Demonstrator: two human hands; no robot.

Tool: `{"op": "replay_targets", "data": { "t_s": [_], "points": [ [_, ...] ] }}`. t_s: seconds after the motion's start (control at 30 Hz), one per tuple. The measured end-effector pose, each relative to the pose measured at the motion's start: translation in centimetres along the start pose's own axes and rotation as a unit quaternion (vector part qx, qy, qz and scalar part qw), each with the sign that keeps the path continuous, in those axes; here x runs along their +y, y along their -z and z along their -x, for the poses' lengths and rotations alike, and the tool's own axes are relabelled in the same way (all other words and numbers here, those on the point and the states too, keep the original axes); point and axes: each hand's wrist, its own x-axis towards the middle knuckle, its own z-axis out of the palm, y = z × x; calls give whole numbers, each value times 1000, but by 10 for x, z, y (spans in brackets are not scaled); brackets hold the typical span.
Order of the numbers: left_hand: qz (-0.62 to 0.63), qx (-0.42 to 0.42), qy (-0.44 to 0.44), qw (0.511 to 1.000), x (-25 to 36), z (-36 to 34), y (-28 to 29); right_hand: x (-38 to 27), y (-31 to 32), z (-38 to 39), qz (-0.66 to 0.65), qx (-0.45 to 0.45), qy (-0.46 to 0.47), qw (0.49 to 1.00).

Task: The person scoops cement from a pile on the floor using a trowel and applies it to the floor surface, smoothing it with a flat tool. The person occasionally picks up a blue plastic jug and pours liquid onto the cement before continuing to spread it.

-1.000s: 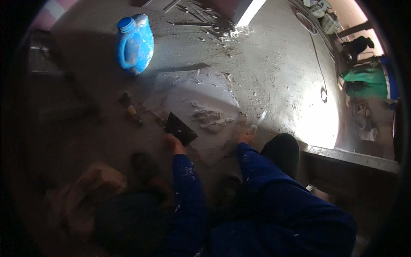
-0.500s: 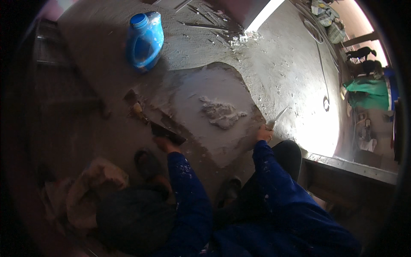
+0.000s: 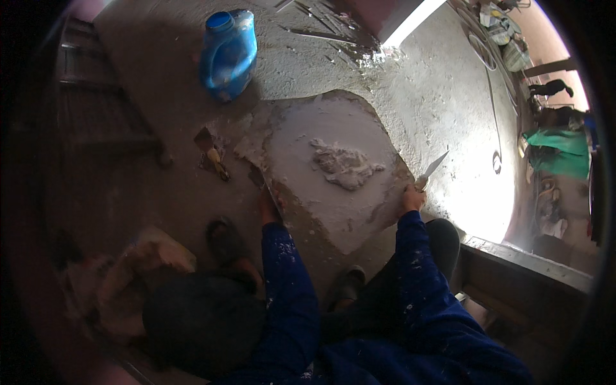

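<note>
A flat grey board (image 3: 321,192) with a lump of white paste (image 3: 343,165) on it is raised off the floor between my hands. My left hand (image 3: 269,206) grips its left edge, with a small dark blade (image 3: 256,176) showing just above the fingers. At the board's right edge, my right hand (image 3: 412,196) is closed on a putty knife (image 3: 434,167) whose pale blade points up and to the right. Both forearms are in blue sleeves spattered with white.
A blue plastic jug (image 3: 228,54) stands on the dusty floor at the back. A small scraper (image 3: 213,154) lies left of the board. A pale sack (image 3: 144,269) and a dark round object (image 3: 199,321) sit at lower left. A raised ledge (image 3: 526,264) runs at lower right.
The board has come up off the floor and nearer to me, with my hands now on its left and right edges. My right hand moved right along with the putty knife.
</note>
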Motion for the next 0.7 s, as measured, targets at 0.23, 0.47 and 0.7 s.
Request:
{"op": "replay_targets", "data": {
  "t_s": [0.23, 0.47, 0.7],
  "points": [
    [-235, -96, -139, 957, 35, 17, -22, -35, 15, 11, 2, 47, -24, 999],
    [-148, -60, -3, 987, 58, 129, -67, -71, 131, -10, -15, 19, -64, 998],
    [6, -231, 85, 969, 67, 257, -74, -81, 294, 24, 32, 15, 70, 997]
  ]
}}
